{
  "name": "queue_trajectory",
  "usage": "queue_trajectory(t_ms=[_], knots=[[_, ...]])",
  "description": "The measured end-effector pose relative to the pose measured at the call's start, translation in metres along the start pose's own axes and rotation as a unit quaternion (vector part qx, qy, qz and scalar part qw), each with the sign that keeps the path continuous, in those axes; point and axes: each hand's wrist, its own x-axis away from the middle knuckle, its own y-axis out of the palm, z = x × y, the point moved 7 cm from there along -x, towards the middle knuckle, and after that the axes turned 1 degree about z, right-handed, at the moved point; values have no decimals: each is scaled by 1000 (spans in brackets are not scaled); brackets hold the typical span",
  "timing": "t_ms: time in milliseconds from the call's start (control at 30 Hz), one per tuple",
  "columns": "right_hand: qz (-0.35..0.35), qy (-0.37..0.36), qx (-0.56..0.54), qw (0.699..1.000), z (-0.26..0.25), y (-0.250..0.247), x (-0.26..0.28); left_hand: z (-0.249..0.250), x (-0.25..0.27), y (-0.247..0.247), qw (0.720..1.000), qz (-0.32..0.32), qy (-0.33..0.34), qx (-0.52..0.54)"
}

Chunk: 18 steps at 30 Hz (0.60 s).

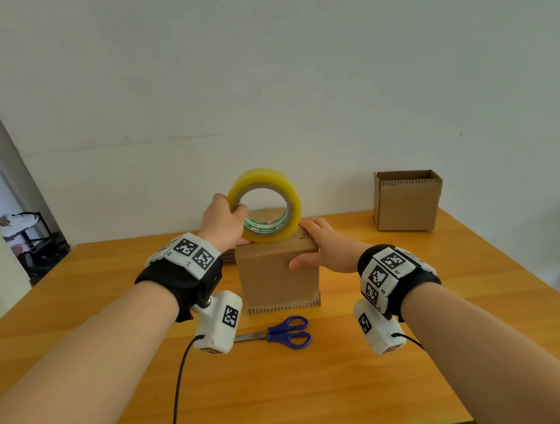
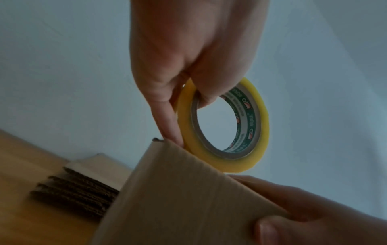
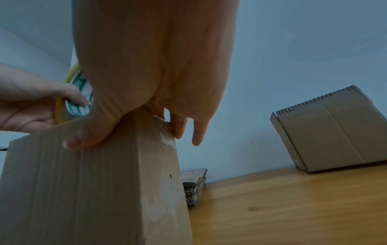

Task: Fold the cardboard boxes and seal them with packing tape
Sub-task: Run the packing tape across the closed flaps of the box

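Mid-frame on the counter [image 1: 357, 392]: box [image 1: 278, 277], tape roll [image 1: 266, 206] atop. Below it, scissors [image 1: 280, 333]. Upper right, second box [image 1: 407, 201]. Behind, left: flat cardboard stack [image 2: 79, 195].

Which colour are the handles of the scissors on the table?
Blue; the metal scissors with blue handles show best in the head view.

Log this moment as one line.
left hand: grips tape roll on box top | right hand: steadies box | scissors: on table, untouched
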Motion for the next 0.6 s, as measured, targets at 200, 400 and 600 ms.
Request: queue_trajectory(t_ms=[200,400,600], knots=[[5,8,-7,1000,1,1,-2,-2,1,-31,997,40,45,-49],[15,9,-3,1000,-3,2,-5,-1,-3,-48,990,54,70,-107],[20,3,-3,1000,-10,4,-7,2,-4,-64,977,57,103,-180]])
